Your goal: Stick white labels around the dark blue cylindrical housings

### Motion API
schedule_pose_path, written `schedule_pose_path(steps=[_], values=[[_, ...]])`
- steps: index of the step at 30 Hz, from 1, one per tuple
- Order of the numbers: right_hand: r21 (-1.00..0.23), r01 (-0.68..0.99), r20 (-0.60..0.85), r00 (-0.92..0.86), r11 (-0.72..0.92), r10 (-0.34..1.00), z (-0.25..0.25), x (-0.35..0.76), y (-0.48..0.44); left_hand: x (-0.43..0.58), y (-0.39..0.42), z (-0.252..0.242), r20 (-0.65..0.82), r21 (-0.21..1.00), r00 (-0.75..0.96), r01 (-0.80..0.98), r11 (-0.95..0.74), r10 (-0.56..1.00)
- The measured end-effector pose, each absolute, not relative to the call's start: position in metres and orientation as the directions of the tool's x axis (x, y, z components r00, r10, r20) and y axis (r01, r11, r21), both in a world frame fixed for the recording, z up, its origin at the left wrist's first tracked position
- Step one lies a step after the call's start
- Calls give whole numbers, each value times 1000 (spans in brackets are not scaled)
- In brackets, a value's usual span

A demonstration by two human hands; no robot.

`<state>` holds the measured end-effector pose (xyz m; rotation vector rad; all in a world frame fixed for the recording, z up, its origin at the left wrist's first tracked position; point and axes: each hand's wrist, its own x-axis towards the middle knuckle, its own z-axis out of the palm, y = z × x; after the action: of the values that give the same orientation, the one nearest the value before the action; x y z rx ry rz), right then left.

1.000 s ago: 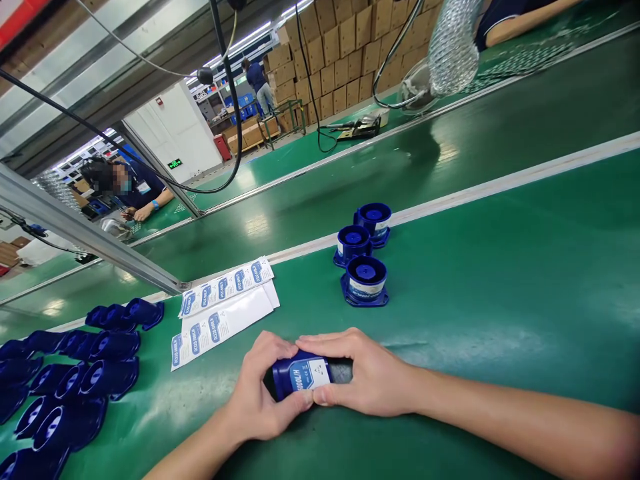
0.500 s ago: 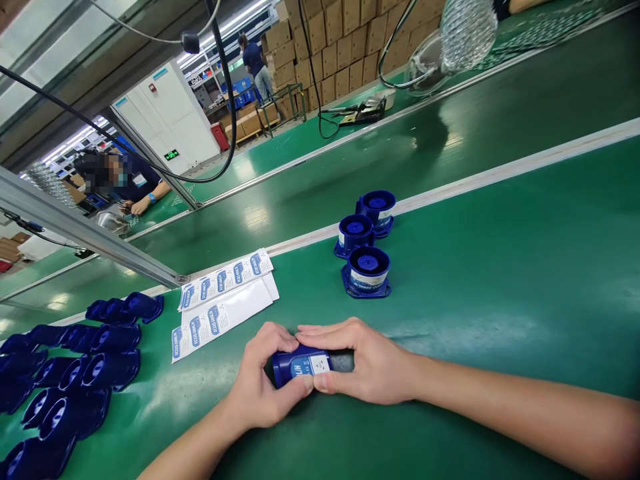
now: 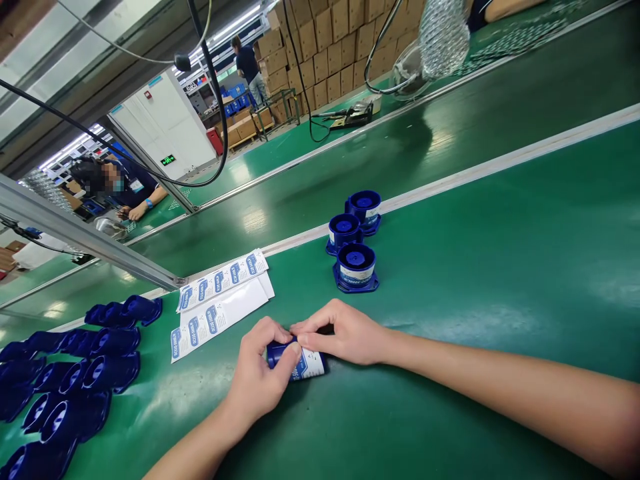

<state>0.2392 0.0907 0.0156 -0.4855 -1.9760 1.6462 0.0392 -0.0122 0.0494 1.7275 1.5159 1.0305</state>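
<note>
A blue plastic housing with a white and blue label lies on its side on the green bench, close in front of me. My left hand is closed around its left end, thumb across the near side. The fingers and thumb of my right hand pinch at the housing's upper edge, by the label; their tips touch the fingers of my left hand. What exactly sits between the right fingertips is hidden. Beyond the left hand lie sheets of labels, partly overlapping.
Three labelled blue housings stand beyond my right hand. Several more blue housings lie in rows at the left. A metal post meets the bench's back rail. Across the belt, a person sits at another bench.
My right hand has shifted left and away from me, from the housing's right end to its upper edge. The housing has turned, so more of its label shows.
</note>
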Motion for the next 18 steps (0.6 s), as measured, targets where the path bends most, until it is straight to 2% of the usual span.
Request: schedule_pose_path(steps=[3, 7, 13, 15, 18], values=[[-969, -33, 177, -782, 245, 597, 15, 236, 90, 43, -13, 48, 155, 843, 19, 519, -142, 988], [-950, 7, 209, -730, 313, 651, 15, 235, 85, 43, -15, 40, 224, 848, -18, 497, -186, 974], [-838, 105, 313, -711, 535, 629, 10, 229, 69, 40, -15, 28, 283, 856, -26, 457, -241, 959], [-868, 129, 266, -695, 480, 668, 10, 227, 68, 40, -15, 27, 305, 849, -20, 459, -262, 952], [-961, 80, 134, -699, 263, 702, 11, 226, 71, 40, -17, 26, 315, 842, -19, 467, -270, 949]])
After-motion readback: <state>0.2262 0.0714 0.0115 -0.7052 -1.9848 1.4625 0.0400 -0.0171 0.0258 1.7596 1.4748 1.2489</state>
